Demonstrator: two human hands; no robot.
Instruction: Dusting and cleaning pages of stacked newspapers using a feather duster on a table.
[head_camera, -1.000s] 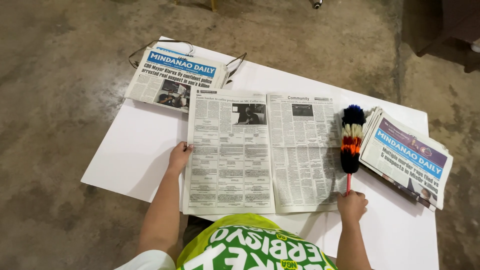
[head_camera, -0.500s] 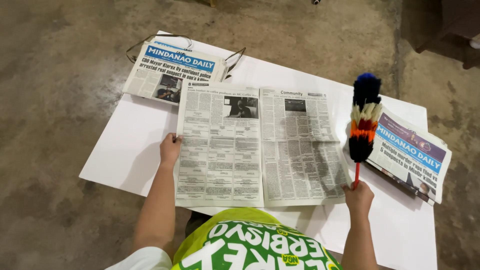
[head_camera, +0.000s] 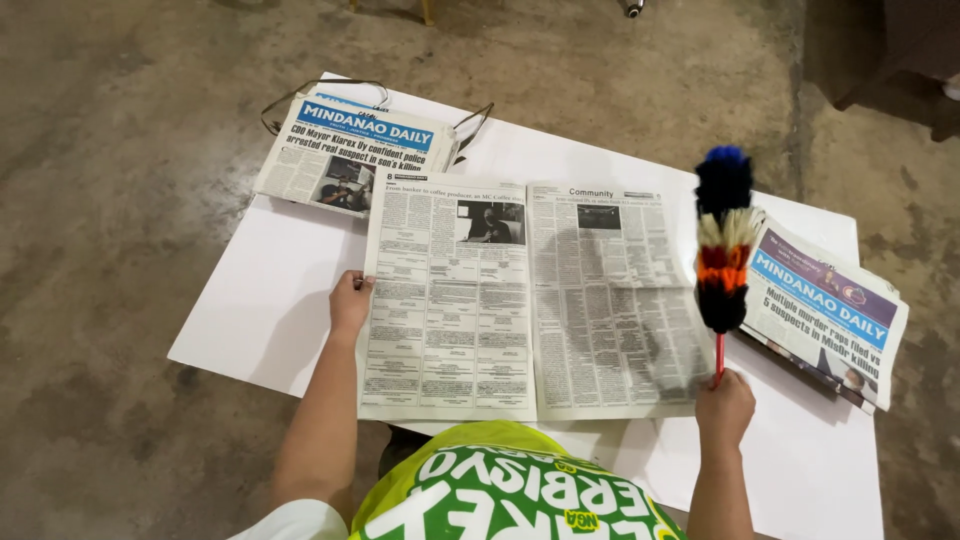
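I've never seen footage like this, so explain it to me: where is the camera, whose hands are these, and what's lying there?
The camera sits on a person's head and looks down at their own bare arms. The left hand rests on the edge of an open black-and-white newspaper, spread on a white flat board over a concrete floor. The right hand grips the thin red handle of a multicoloured feather duster, held upright. A folded newspaper with blue header lies at the far left, and another folded newspaper stack lies on the right.

1. A white board (head_camera: 250, 320) lies flat on the concrete floor (head_camera: 100, 200).
2. An open newspaper (head_camera: 530, 300) is spread across its middle.
3. A folded newspaper (head_camera: 350, 155) lies far left.
4. A newspaper stack (head_camera: 825, 310) sits right.
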